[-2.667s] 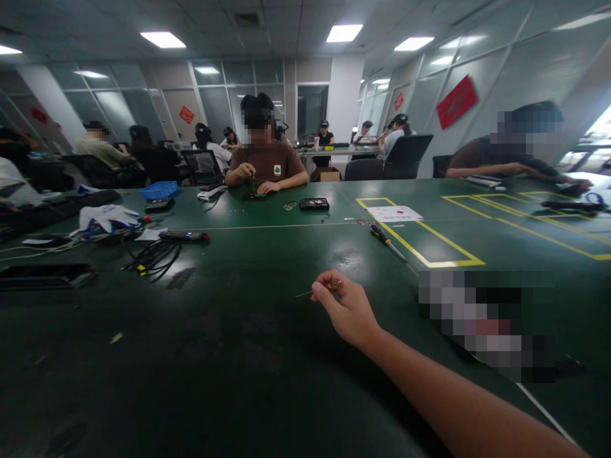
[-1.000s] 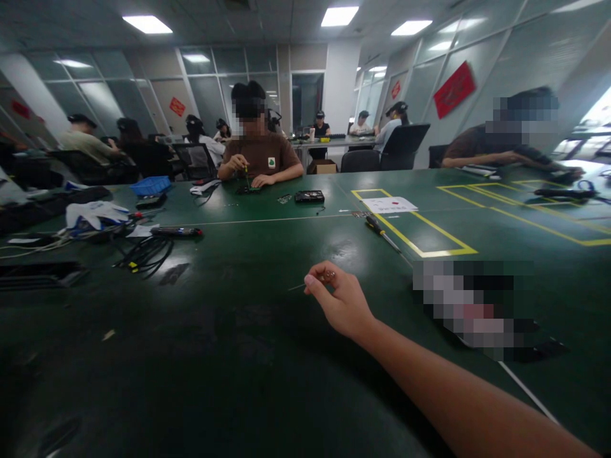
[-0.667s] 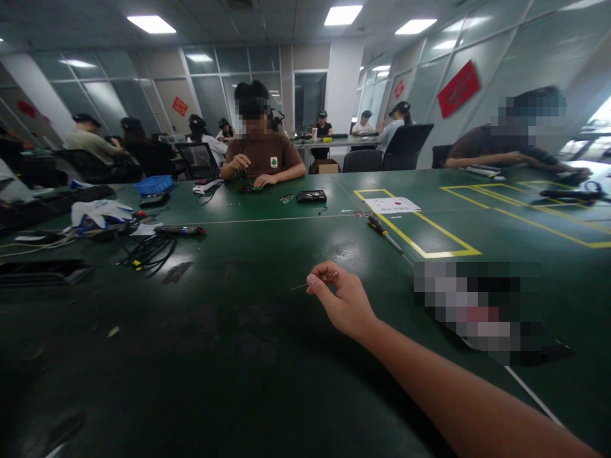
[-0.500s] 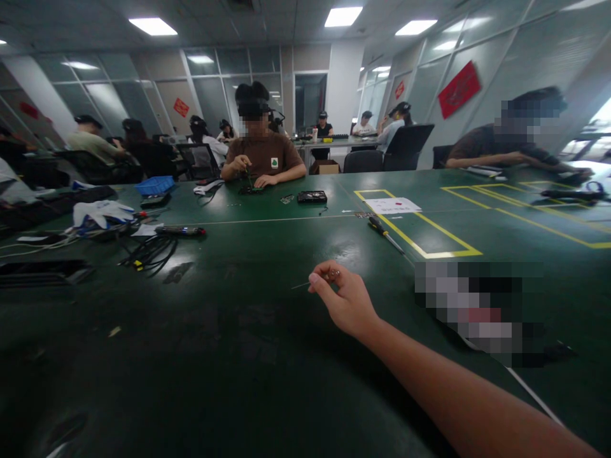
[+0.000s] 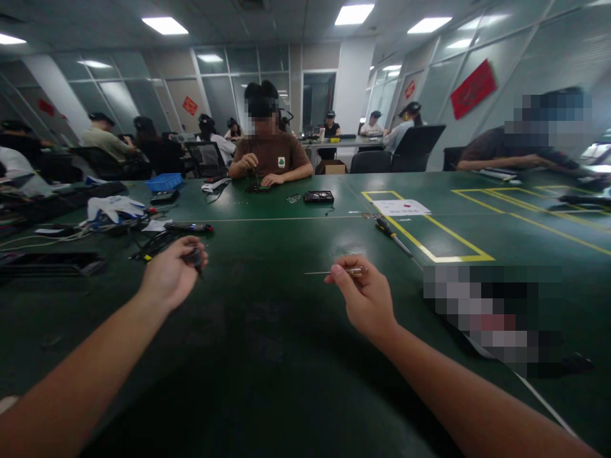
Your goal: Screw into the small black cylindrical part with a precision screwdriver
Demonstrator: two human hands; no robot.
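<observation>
My right hand (image 5: 365, 289) is closed round a small screwdriver (image 5: 357, 271), whose thin metal shaft points left above the green table (image 5: 267, 356). The screwdriver's handle lies partly hidden behind my fingers. To the left, my left hand (image 5: 174, 273) has its fingers curled around a small dark object (image 5: 195, 257). Its exact kind is hard to make out. The two hands are apart, both over the table's middle. Beyond my left hand lie black cables (image 5: 155, 245) and a dark pen-like tool (image 5: 188, 228) with a red tip.
A yellow-black screwdriver (image 5: 394, 236) lies beside yellow tape marks (image 5: 463, 259) and a paper sheet (image 5: 401, 207). White gloves (image 5: 114, 208) and a blue basket (image 5: 163, 182) sit far left. Across the table, a person (image 5: 272, 152) handles small parts near a black box (image 5: 319, 197).
My left hand has come into view from the left, holding the dark object. The screwdriver in my right hand now points more level, with more of its handle showing. The view has shifted slightly.
</observation>
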